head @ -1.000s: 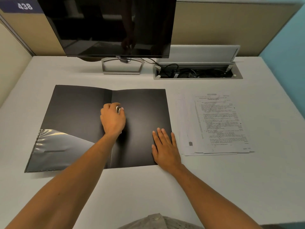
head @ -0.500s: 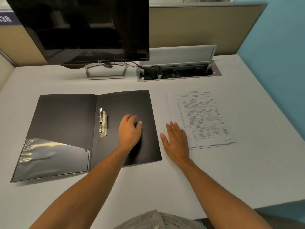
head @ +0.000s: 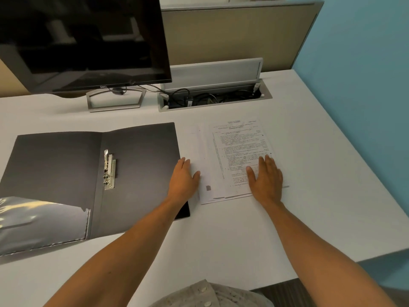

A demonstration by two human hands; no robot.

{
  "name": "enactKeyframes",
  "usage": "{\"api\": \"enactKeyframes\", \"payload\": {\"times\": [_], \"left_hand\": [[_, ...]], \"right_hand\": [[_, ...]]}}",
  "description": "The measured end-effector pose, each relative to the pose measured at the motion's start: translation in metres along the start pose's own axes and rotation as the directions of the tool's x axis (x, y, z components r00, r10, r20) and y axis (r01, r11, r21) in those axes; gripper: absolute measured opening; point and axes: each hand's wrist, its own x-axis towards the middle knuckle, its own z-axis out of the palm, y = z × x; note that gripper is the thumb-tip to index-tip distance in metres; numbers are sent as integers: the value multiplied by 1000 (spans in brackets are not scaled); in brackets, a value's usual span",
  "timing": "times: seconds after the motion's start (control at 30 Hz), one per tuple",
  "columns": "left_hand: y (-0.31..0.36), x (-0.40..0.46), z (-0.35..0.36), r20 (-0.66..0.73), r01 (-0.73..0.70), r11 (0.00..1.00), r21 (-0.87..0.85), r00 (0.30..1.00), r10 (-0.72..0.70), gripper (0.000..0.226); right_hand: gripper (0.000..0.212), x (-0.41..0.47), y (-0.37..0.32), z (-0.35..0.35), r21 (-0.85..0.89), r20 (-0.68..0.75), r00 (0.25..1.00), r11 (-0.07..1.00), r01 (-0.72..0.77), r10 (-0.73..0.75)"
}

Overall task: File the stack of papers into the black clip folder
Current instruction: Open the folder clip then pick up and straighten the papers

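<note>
The loose stack of white printed paper sheets [head: 232, 160] is seen lying flat on the white desk [head: 309, 173], just beside the right edge of the opened black plastic clip folder [head: 137, 173]; nothing has yet been filed. The left hand [head: 183, 180] is laid flat and unclenched at the stack's left margin, overlapping the folder's edge, while the right hand [head: 265, 178] is pressed palm-down, fingers spread, on the lower right of the top sheet; nothing is grasped by either. The sheets are fanned unevenly, several left edges being exposed, so a lift made before they are squared would probably let lower pages slide out or stay behind. The silver metal spring clip [head: 109, 169] near the spine appears raised, though this cannot be told with certainty; if it were down, the sheets would be crumpled against it. The thin folder might also be pushed along the smooth desk.
</note>
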Motion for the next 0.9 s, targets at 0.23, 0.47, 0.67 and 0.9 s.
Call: {"api": "enactKeyframes", "payload": {"times": [0.23, 0.47, 0.67, 0.9], "left_hand": [[39, 7, 19, -31, 159, 980, -118, 986, -164, 67], [60, 14, 19, -96, 251, 928, -275, 953, -286, 57], [61, 25, 12, -87, 330, 827, -456, 908, -410, 30], [56, 31, 5, 55, 408, 623, -667, 861, -506, 66]], "right_hand": [[70, 37, 21, -16, -18, 90, 977, 981, -191, 192], [56, 47, 14, -15, -53, 77, 986, 988, -142, 146], [55, 44, 12, -9, -26, 36, 990, 990, -139, 140], [56, 41, 8, -9, 15, 51, 989, 990, -140, 139]]}}
